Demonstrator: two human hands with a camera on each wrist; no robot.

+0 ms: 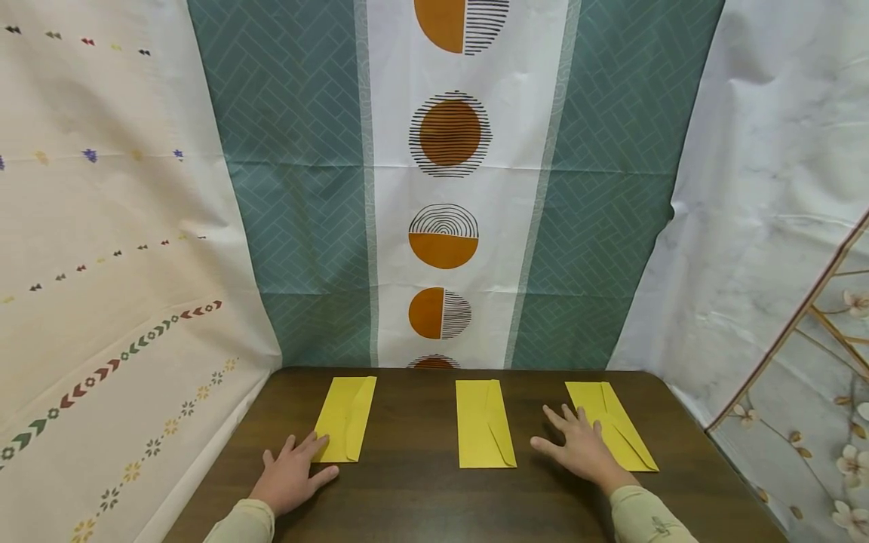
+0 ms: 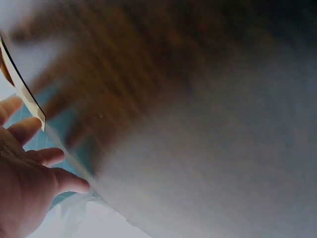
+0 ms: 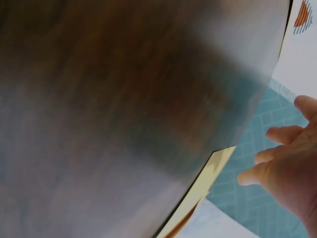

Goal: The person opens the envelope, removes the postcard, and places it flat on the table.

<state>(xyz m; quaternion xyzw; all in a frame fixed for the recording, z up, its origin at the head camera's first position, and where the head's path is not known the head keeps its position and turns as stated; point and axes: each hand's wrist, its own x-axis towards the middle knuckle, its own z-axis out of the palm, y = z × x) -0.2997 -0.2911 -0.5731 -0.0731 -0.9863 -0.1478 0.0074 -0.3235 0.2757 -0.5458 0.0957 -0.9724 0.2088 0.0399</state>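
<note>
Three yellow envelopes lie apart in a row on a dark wooden table. My left hand, fingers spread, is at the near left corner of the left envelope, its fingertips overlapping that edge in the head view. The middle envelope lies between my hands. With fingers spread and nothing in them, my right hand hovers beside the right envelope, covering part of its left edge. A pale envelope edge shows below the right hand's fingers in the right wrist view.
The brown table has rounded far corners and a glossy top that reflects the hands. Behind it hangs a green and white cloth with orange circles. Patterned cloth hangs at the left, and a floral one at the right.
</note>
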